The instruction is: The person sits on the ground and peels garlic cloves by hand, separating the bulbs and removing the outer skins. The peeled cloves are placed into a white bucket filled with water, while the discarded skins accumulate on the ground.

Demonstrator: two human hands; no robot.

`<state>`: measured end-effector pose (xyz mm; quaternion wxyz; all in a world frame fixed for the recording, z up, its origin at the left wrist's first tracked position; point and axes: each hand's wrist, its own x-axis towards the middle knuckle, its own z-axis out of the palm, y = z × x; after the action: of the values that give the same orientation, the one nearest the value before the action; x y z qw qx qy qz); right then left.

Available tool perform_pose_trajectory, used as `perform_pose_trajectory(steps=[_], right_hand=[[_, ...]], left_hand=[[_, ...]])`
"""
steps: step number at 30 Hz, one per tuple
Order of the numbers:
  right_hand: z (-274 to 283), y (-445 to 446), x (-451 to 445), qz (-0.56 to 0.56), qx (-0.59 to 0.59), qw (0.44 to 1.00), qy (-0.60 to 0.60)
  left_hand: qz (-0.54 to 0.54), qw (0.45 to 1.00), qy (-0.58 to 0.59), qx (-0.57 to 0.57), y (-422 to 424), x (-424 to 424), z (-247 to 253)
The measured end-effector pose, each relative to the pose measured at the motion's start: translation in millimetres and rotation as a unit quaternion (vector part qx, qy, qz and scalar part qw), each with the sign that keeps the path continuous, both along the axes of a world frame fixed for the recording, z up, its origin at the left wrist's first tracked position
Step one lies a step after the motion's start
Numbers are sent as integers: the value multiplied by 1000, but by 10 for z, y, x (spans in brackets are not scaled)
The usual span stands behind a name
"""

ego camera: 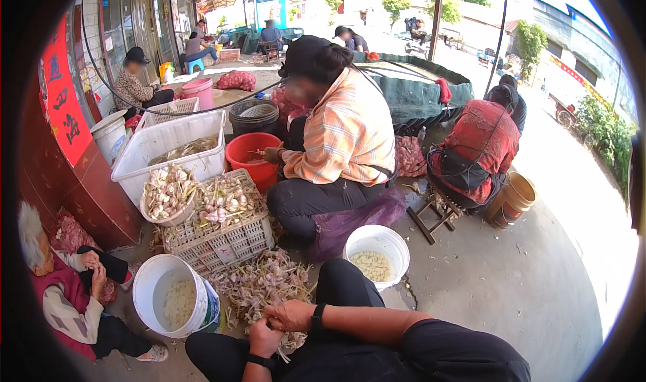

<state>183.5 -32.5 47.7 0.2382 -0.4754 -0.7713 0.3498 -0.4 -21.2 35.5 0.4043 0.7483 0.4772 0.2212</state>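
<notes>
My left hand and my right hand meet above my lap, fingers curled together. What lies between the fingertips is hidden. Below and beyond them spreads a heap of garlic skins and stalks, reaching in between my knees. Left of the heap stands a white bucket with peeled garlic cloves in liquid. Another white bucket, past my right knee, holds more peeled cloves. Whole garlic bulbs lie on an upturned plastic crate, beside a basket full of bulbs.
A person in a plaid shirt sits ahead by a red tub. Another person sits close on the left. At right, a person in red sits on a folding stool near a yellowish bucket. A white bin stands behind the crate.
</notes>
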Motion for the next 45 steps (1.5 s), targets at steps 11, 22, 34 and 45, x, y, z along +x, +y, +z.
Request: perform_pose_trajectory(steps=[11, 22, 34, 45], right_hand=[[-193, 92, 67, -64, -40, 980, 185], [-268, 78, 58, -123, -359, 848, 370], [-257, 84, 169, -176, -352, 796, 460], [-71, 45, 30, -143, -232, 931, 241]], left_hand=[[25, 945, -222, -238, 159, -110, -292], [40, 868, -336, -364, 174, -159, -179], [97, 797, -441, -401, 169, -168, -97], [245, 772, -497, -312, 296, -128, -515]])
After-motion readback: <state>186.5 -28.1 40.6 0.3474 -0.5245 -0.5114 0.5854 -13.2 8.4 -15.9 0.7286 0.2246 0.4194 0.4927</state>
